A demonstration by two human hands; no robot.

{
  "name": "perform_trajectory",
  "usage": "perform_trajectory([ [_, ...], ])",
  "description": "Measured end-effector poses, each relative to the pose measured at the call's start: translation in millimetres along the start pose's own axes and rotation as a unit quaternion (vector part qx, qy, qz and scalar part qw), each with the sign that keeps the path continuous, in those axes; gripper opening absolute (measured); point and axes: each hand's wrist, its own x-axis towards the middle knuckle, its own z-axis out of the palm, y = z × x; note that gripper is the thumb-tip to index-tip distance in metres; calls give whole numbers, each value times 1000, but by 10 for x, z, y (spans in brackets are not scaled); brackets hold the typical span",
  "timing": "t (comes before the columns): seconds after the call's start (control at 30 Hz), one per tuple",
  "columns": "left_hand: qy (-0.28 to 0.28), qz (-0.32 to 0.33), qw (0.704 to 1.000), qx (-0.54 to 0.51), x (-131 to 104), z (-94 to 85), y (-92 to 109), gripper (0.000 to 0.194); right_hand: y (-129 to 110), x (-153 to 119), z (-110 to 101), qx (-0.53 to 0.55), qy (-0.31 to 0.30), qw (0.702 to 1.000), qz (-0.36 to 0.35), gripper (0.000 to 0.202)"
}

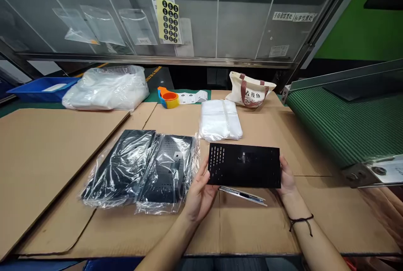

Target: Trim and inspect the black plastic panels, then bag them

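Note:
Between my two hands I hold a flat black panel (244, 168) with rows of small slots at its left end. My left hand (200, 193) grips its left edge, thumb in front. My right hand (287, 176) is closed on the right edge. Below the panel, on the cardboard, lies a thin silver metal tool (244, 195), partly hidden by the panel; its kind is unclear. To the left lie two dark panels in clear plastic bags, one bagged panel (121, 166) beside another bagged panel (166, 170). A stack of clear plastic bags (218, 120) sits just behind the held panel.
Cardboard sheets (261, 224) cover the bench. A green ribbed conveyor (352, 124) with a metal frame stands at right. At the back are a blue tray (39, 90), a large plastic bundle (108, 88), a tape dispenser (168, 98) and a cloth bag (250, 90).

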Motion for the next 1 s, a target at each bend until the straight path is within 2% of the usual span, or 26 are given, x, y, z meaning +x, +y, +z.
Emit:
perform_trajectory([
  [0.13, -15, 1, 1000, 6, 4, -22, 14, 54, 15, 14, -7, 4, -18, 1000, -23, 29],
  [0.37, -23, -1, 998, 58, -17, -62, 35, 52, 21, -18, 21, 2, -22, 1000, -15, 32],
  [0.43, -45, -2, 996, 79, -43, -50, 34, 56, 26, -19, 27, -1, -25, 1000, -14, 31],
  [0.53, -102, 25, 984, 144, -83, -26, 19, 73, 31, -18, 39, -7, -31, 999, -9, 31],
  [0.63, -115, 101, 952, 267, -105, -36, -1, 80, 30, -26, 49, -8, -29, 999, -10, 32],
  [0.77, -79, 187, 871, 447, -121, -131, -33, 79, 24, -62, 34, -8, -4, 1000, -20, 32],
  [0.87, -67, 223, 826, 514, -138, -223, -71, 87, 25, -90, 0, -19, 12, 999, -34, 33],
  [1.0, -52, 233, 782, 575, -152, -276, -108, 102, 27, -97, -47, -37, 25, 998, -48, 32],
])
